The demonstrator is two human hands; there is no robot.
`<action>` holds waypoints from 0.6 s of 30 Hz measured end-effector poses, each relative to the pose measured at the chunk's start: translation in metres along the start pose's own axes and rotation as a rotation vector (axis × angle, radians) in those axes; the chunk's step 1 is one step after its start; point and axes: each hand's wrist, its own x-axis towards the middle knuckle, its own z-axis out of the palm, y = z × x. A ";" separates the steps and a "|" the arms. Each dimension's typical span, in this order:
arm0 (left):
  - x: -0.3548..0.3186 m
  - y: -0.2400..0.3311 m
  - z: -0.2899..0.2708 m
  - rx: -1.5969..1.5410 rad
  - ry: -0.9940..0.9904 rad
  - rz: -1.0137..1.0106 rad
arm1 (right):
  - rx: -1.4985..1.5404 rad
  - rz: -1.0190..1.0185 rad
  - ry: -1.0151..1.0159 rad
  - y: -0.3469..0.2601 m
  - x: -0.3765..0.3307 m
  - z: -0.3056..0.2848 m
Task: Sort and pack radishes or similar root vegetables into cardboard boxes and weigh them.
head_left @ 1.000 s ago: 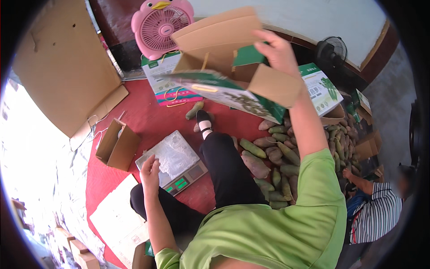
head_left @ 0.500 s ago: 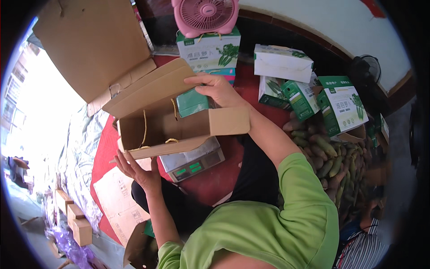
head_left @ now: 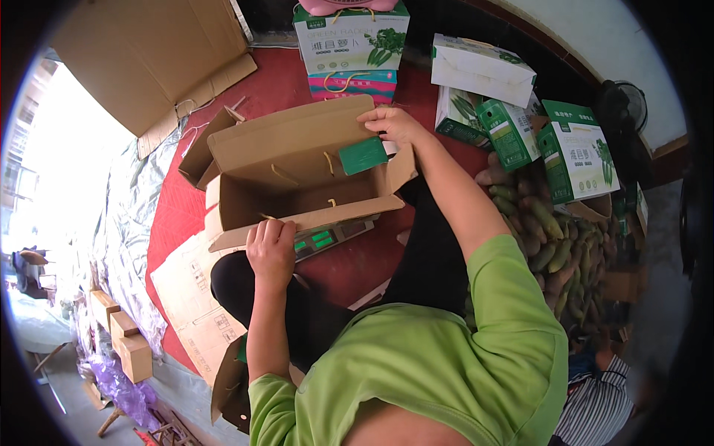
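An open cardboard carton (head_left: 282, 178) with yellow rope handles stands in front of me, its plain brown inside showing and its flaps raised. My left hand (head_left: 271, 251) has its fingers curled over the near flap's edge. With my right hand (head_left: 393, 126) I pinch the right corner of the tall far flap. Just below that hand, a green panel (head_left: 363, 156) shows at the carton's right end. Beneath the carton is a scale (head_left: 327, 239) with lit green displays, mostly covered. The carton's floor is partly hidden by its near flap.
Several green-and-white printed boxes (head_left: 483, 70) stand at the right, beside a heap of radishes (head_left: 547, 223). Ahead, a printed box (head_left: 353, 41) sits on a pink-and-blue box (head_left: 353, 85). Flattened cardboard (head_left: 190, 297) lies left of my knee; small wooden blocks (head_left: 134, 357) are farther left.
The carton has moved right and levelled out over the scale. My left hand has gone from spread fingers at its corner to a grip on the near flap. My right hand stays on the far flap.
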 end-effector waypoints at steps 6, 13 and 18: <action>-0.006 0.003 -0.002 0.050 -0.026 -0.033 | -0.866 -0.146 0.068 -0.039 -0.042 0.001; -0.003 0.002 0.000 0.059 -0.025 -0.022 | -1.613 -0.265 0.157 -0.065 -0.085 0.074; -0.005 0.002 0.000 0.042 -0.028 -0.022 | -1.653 -0.096 0.340 0.002 -0.058 0.080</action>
